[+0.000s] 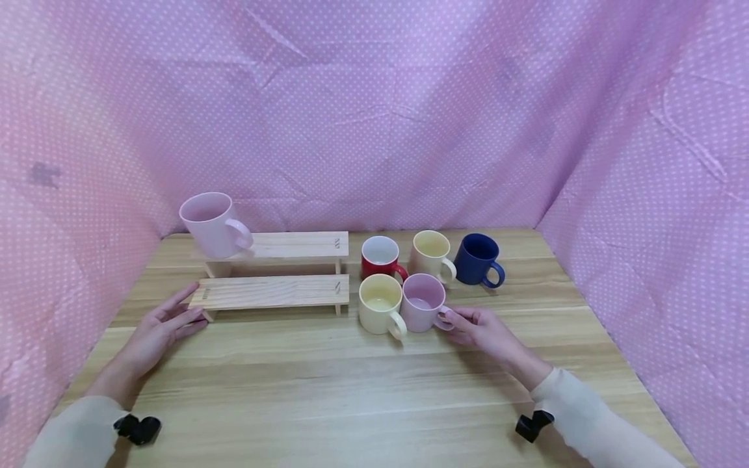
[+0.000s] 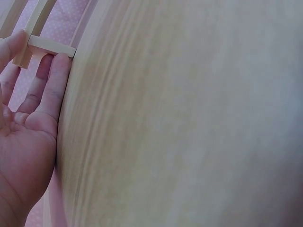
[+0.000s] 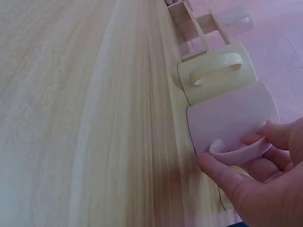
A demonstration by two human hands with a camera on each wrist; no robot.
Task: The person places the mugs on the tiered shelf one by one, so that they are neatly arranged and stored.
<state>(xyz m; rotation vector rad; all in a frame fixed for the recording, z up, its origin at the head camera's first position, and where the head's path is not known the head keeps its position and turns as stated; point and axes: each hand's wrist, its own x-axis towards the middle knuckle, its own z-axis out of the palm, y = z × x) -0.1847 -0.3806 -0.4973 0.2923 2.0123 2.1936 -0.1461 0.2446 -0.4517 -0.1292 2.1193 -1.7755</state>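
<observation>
In the head view my right hand (image 1: 482, 331) grips the handle of a pink mug (image 1: 422, 304) standing upright on the table. The right wrist view shows the thumb and fingers (image 3: 222, 175) around that handle. A cream mug (image 1: 379, 300) stands at its left side, close against it. My left hand (image 1: 160, 328) is at the left end of the lower wooden shelf (image 1: 275, 292), with fairly straight fingers touching that end. In the left wrist view, fingertips (image 2: 59, 64) rest by the shelf's leg (image 2: 51, 46).
Behind the lower shelf is a taller wooden shelf (image 1: 292, 244) bearing another pink mug (image 1: 213, 227) at its left end. A red mug (image 1: 374, 265), a second cream mug (image 1: 427, 257) and a navy mug (image 1: 475, 260) stand farther back. Dotted pink cloth (image 1: 374, 117) surrounds the table.
</observation>
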